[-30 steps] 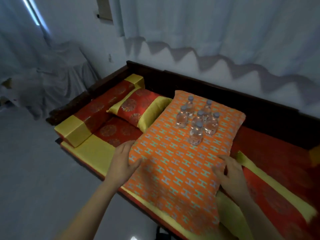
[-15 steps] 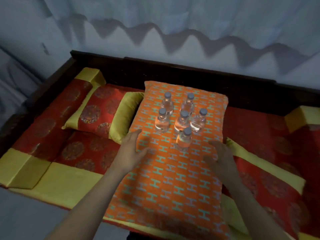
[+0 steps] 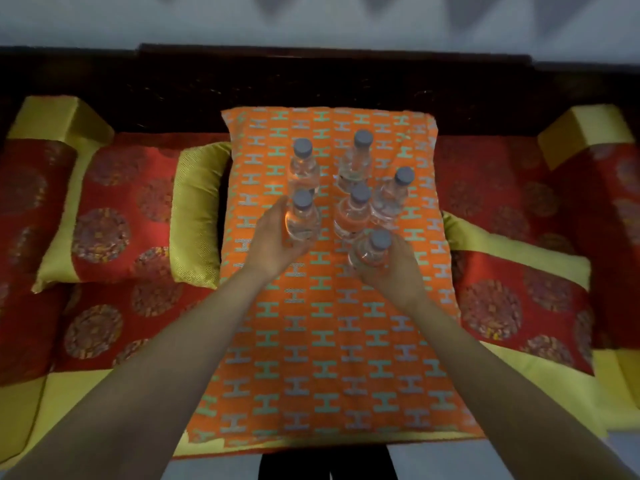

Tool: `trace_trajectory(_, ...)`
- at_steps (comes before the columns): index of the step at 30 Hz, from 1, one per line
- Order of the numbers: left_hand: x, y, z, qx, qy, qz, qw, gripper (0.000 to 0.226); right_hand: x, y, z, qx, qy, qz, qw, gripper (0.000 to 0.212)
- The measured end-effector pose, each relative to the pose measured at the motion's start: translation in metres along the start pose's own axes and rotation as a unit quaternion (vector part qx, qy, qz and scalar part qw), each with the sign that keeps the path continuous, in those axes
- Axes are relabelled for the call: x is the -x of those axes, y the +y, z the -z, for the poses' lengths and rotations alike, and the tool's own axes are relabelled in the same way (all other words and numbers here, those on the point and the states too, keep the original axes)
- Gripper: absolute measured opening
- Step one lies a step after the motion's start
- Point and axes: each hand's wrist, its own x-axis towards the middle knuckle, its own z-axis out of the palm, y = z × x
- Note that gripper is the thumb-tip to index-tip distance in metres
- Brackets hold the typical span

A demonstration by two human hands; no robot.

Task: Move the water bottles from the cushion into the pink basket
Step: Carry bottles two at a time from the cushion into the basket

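Several small clear water bottles with grey caps stand upright on the far half of an orange patterned cushion (image 3: 322,341). My left hand (image 3: 273,240) wraps around the near-left bottle (image 3: 303,220). My right hand (image 3: 394,268) curls around the nearest bottle (image 3: 372,251). Other bottles stand behind: one at back left (image 3: 304,166), one at back right (image 3: 356,161), one in the middle (image 3: 353,213) and one at the right (image 3: 393,195). No pink basket is in view.
The cushion lies on a red and yellow bench with a dark wooden back rail (image 3: 311,77). A red pillow with yellow ends (image 3: 128,209) lies to the left. Yellow bolsters (image 3: 585,133) sit at both far corners. A white curtain hangs behind.
Both hands moved forward from the cushion's near edge to the bottles, and each now holds one. The view swung right and tilted down over the cushion.
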Motion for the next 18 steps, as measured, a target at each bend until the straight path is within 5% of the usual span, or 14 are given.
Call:
trace_trajectory(7,-0.025,-0.021,-0.017,0.013,-0.042,0.023,0.999,0.090,-0.006,0.011,-0.012,0.000,0.009,-0.005,1.000,0.057)
trace_trajectory(15,-0.031,-0.011,-0.024,0.074,-0.005,0.067,0.995,0.051,0.005,-0.002,-0.016,-0.066,0.057,-0.067,0.994,0.069)
trace_trajectory(18,-0.023,-0.011,-0.019,0.080,0.000,0.075,0.994,0.054,0.010,-0.004,-0.015,-0.099,0.083,-0.075,0.989,0.072)
